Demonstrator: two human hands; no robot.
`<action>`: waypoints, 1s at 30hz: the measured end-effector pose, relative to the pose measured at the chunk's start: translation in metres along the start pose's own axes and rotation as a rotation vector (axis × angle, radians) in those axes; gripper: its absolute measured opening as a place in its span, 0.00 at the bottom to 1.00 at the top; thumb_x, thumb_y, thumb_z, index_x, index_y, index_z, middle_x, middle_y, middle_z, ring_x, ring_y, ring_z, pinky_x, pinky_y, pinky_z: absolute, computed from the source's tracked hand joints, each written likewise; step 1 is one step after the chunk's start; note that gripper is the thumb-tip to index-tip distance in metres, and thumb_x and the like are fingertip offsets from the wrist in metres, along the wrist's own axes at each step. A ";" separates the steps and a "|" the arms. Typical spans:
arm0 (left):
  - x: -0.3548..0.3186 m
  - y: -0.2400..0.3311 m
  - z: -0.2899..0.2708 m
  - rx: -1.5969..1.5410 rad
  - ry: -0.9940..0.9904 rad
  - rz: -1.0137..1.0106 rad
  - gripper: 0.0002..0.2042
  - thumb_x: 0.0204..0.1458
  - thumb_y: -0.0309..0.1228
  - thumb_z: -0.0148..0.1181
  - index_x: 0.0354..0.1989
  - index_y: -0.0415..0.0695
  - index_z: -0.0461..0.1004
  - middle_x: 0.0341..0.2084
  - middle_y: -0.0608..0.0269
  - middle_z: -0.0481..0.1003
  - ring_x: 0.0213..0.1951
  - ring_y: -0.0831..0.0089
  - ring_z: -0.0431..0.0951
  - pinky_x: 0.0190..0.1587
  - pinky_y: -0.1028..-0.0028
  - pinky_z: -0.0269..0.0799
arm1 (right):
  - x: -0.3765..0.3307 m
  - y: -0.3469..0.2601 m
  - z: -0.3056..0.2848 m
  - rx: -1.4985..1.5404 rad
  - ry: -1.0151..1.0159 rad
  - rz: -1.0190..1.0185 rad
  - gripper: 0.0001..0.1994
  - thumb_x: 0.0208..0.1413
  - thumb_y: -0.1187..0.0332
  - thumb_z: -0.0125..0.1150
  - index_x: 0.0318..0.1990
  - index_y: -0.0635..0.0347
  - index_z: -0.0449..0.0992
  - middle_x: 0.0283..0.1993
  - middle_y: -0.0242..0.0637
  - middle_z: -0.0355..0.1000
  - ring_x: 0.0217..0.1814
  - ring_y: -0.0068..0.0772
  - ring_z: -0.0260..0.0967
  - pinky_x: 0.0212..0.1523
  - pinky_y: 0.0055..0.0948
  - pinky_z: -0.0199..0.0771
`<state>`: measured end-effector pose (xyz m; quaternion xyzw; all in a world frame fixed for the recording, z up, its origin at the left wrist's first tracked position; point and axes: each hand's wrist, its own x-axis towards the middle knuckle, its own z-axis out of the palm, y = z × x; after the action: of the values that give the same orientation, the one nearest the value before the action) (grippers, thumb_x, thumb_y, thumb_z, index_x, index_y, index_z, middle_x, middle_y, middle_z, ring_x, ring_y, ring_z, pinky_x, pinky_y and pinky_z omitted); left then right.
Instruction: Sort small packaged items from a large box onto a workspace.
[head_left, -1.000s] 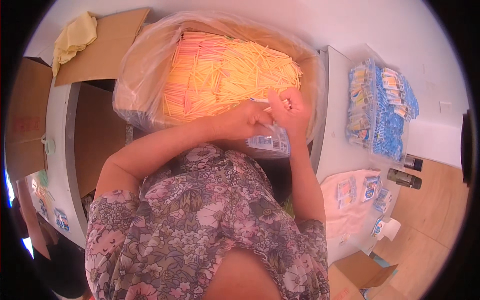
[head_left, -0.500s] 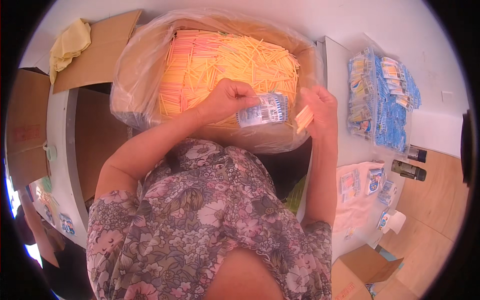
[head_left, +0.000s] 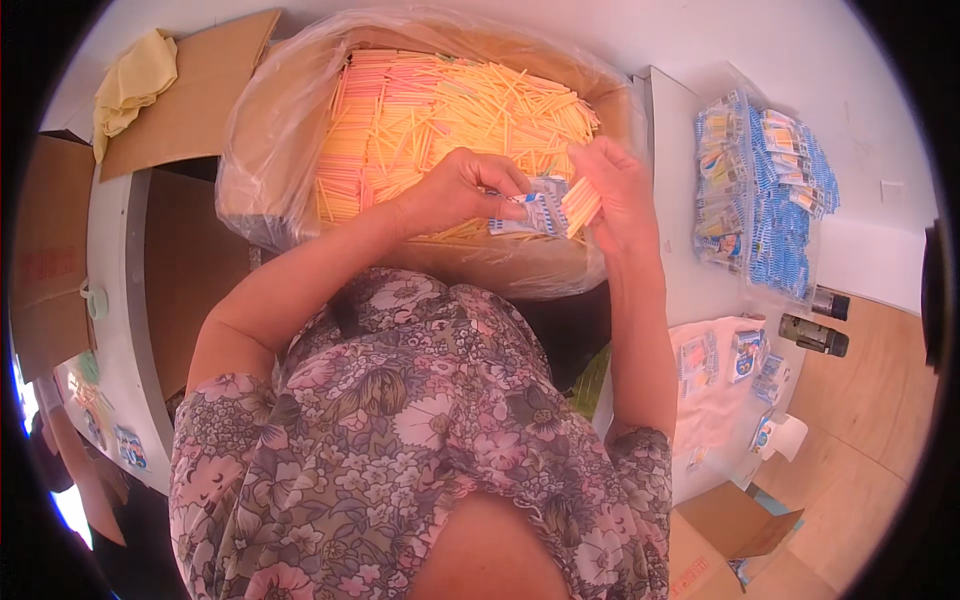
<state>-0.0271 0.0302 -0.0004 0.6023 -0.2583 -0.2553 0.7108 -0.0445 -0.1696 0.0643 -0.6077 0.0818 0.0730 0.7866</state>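
Note:
A blue-and-white plastic packet (head_left: 540, 206) is pinched in my left hand (head_left: 462, 190), over the near side of a carton. My right hand (head_left: 618, 190) grips a small bundle of thin yellow-orange sticks (head_left: 580, 206), whose ends meet the packet's right edge; whether they reach inside it I cannot tell. Under both hands, a large cardboard box (head_left: 280, 130) lined with clear plastic holds a heap of loose yellow and pink sticks (head_left: 450, 110).
To the right, a clear bin (head_left: 748, 180) is full of blue-and-white packets (head_left: 785, 220). Nearer lie a pink cloth (head_left: 705, 400) with several packets and two dark cylinders (head_left: 815, 335). A yellow cloth (head_left: 135, 85) hangs over a cardboard flap at left. Another person's arm (head_left: 85, 480) shows at lower left.
My right hand has moved left with the sticks, bringing them to the packet. The packet has shifted slightly right and is now crumpled and tilted in my left hand.

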 end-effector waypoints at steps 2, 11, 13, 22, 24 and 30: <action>-0.001 0.003 -0.001 0.011 -0.019 0.011 0.07 0.44 0.19 0.64 0.33 0.40 0.80 0.35 0.62 0.76 0.39 0.76 0.73 0.45 0.76 0.67 | 0.005 0.008 -0.007 0.031 -0.031 0.161 0.10 0.52 0.72 0.62 0.22 0.54 0.69 0.20 0.22 0.64 0.18 0.10 0.59 0.16 0.15 0.58; -0.001 0.002 -0.002 0.014 -0.019 -0.057 0.07 0.45 0.21 0.64 0.34 0.38 0.80 0.35 0.63 0.76 0.40 0.77 0.73 0.46 0.76 0.67 | 0.004 0.007 0.001 -0.540 0.240 -0.388 0.12 0.50 0.72 0.64 0.19 0.61 0.67 0.17 0.20 0.59 0.21 0.10 0.53 0.19 0.19 0.54; -0.001 0.003 -0.003 0.013 -0.011 -0.068 0.06 0.45 0.21 0.64 0.33 0.38 0.80 0.35 0.63 0.76 0.39 0.77 0.73 0.46 0.76 0.67 | 0.001 0.000 0.007 -0.625 0.227 -0.496 0.12 0.49 0.73 0.64 0.19 0.61 0.67 0.16 0.23 0.60 0.20 0.12 0.53 0.19 0.21 0.55; -0.002 0.001 -0.003 -0.013 0.030 -0.083 0.04 0.48 0.23 0.63 0.31 0.37 0.80 0.32 0.64 0.75 0.36 0.79 0.73 0.42 0.78 0.67 | -0.010 -0.006 0.016 -0.864 0.066 -0.846 0.10 0.48 0.74 0.65 0.22 0.62 0.69 0.17 0.25 0.62 0.20 0.12 0.54 0.19 0.18 0.57; -0.001 0.002 -0.003 -0.040 0.050 -0.096 0.03 0.48 0.23 0.63 0.31 0.37 0.79 0.31 0.64 0.75 0.36 0.78 0.72 0.41 0.78 0.67 | -0.011 -0.007 0.018 -0.828 0.076 -0.801 0.10 0.49 0.74 0.65 0.22 0.62 0.69 0.16 0.25 0.62 0.20 0.11 0.54 0.19 0.18 0.56; -0.002 0.001 -0.005 0.032 0.108 0.000 0.03 0.46 0.22 0.64 0.30 0.38 0.80 0.30 0.63 0.75 0.35 0.77 0.73 0.41 0.77 0.68 | -0.012 -0.011 0.023 -0.786 0.109 -0.687 0.11 0.47 0.75 0.65 0.20 0.61 0.67 0.14 0.33 0.59 0.15 0.21 0.53 0.17 0.24 0.56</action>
<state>-0.0254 0.0354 -0.0003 0.6266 -0.2236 -0.2183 0.7139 -0.0525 -0.1506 0.0832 -0.8518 -0.1147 -0.1956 0.4722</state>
